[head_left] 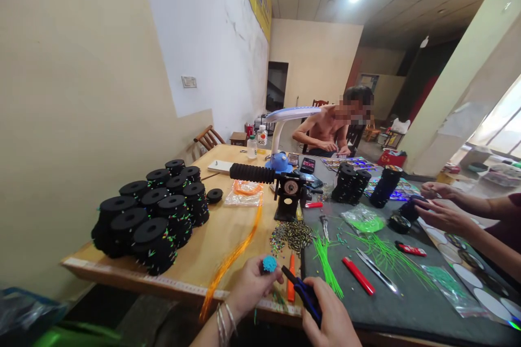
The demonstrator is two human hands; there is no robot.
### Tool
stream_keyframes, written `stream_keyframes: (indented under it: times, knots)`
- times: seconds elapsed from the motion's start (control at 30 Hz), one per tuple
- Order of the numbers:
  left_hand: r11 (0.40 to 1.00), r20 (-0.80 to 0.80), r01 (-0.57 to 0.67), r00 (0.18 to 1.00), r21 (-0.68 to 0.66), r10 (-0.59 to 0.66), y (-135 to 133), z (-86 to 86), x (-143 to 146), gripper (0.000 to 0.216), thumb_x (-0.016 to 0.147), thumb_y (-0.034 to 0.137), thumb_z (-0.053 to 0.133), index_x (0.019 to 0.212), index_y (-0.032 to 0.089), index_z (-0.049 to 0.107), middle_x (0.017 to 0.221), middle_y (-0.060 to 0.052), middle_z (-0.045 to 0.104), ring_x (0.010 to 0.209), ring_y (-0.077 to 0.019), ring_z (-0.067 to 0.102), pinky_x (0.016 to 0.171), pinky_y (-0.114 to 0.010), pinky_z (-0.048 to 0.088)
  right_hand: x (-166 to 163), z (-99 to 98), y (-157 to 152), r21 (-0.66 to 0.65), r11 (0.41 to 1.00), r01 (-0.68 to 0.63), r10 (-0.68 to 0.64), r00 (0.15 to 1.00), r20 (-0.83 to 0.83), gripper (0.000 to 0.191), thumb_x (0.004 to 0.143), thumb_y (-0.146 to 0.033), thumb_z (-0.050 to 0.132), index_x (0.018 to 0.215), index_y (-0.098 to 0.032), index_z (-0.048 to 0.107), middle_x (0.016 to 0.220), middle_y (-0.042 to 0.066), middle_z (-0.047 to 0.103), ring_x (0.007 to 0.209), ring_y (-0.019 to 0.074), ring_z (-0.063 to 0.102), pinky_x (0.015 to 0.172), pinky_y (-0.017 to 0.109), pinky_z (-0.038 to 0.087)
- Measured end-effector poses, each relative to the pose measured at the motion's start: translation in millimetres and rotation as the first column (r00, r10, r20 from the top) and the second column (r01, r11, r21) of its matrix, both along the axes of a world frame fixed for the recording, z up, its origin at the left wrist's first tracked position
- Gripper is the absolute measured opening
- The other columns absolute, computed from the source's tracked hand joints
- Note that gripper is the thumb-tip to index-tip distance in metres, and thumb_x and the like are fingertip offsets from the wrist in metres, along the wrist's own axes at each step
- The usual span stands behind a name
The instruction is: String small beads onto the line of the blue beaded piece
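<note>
My left hand [251,285] is closed round a small blue fuzzy ball [269,264], pinched at the fingertips near the table's front edge. My right hand [330,312] grips blue-handled scissors [303,291], their tips pointing toward the ball. Just beyond lie an orange tool [291,279], a heap of small beads [293,233] and bright green strands [325,257]. A long orange strand bundle [230,260] trails over the wooden table [211,249].
Stacks of black foam spools [150,217] crowd the left. A black winder with a ribbed handle [268,180] and a blue lamp [280,130] stand mid-table. Red lighters [358,275], tweezers [378,271] and plastic bags lie on the grey mat. Another person's hands [442,211] work at right; a further person sits at the far end.
</note>
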State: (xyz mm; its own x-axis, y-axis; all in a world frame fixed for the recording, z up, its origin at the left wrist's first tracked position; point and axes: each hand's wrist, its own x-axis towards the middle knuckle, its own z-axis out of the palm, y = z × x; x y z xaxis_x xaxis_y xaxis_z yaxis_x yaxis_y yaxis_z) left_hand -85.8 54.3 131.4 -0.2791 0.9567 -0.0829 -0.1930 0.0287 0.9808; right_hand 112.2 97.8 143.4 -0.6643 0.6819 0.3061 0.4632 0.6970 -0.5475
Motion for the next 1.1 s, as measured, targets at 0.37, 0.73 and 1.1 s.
stream_keyframes:
  times: [0.37, 0.73, 1.1]
  knots:
    - [1.000, -0.005, -0.003, 1.000, -0.001, 0.003, 1, 1.2, 1, 0.048, 0.059, 0.058, 0.077, 0.068, 0.014, 0.060, 0.057, 0.000, 0.065, 0.038, -0.0045, 0.036, 0.039, -0.020, 0.025, -1, -6.5, 4, -0.061, 0.998, 0.016, -0.016, 1.000, 0.006, 0.031, 0.071, -0.018, 0.050, 0.101, -0.017, 0.058, 0.090, 0.008, 0.068, 0.079, 0.0207, 0.066, 0.072, 0.029, 0.053]
    - [1.000, 0.046, 0.017, 0.999, 0.007, -0.017, -1, 3.1, 2, 0.050, 0.056, 0.060, 0.078, 0.069, 0.016, 0.057, 0.054, 0.002, 0.061, 0.039, -0.0049, 0.034, 0.041, -0.020, 0.026, -2, 3.4, 2, -0.173, 0.985, -0.015, 0.012, 1.000, -0.023, 0.023, 0.086, -0.038, 0.052, 0.097, -0.020, 0.061, 0.088, 0.006, 0.070, 0.077, 0.0201, 0.066, 0.070, 0.026, 0.050]
    - [0.993, -0.126, 0.111, 0.986, 0.029, -0.107, -2, -9.6, 0, 0.031, 0.076, 0.046, 0.067, 0.074, 0.018, 0.055, 0.060, 0.003, 0.059, 0.045, -0.0081, 0.038, 0.045, -0.021, 0.028, -3, -15.7, 11, -0.329, 0.938, 0.111, -0.182, 0.964, -0.193, 0.036, 0.083, -0.053, 0.054, 0.090, -0.019, 0.063, 0.082, 0.005, 0.071, 0.077, 0.0217, 0.067, 0.069, 0.027, 0.051]
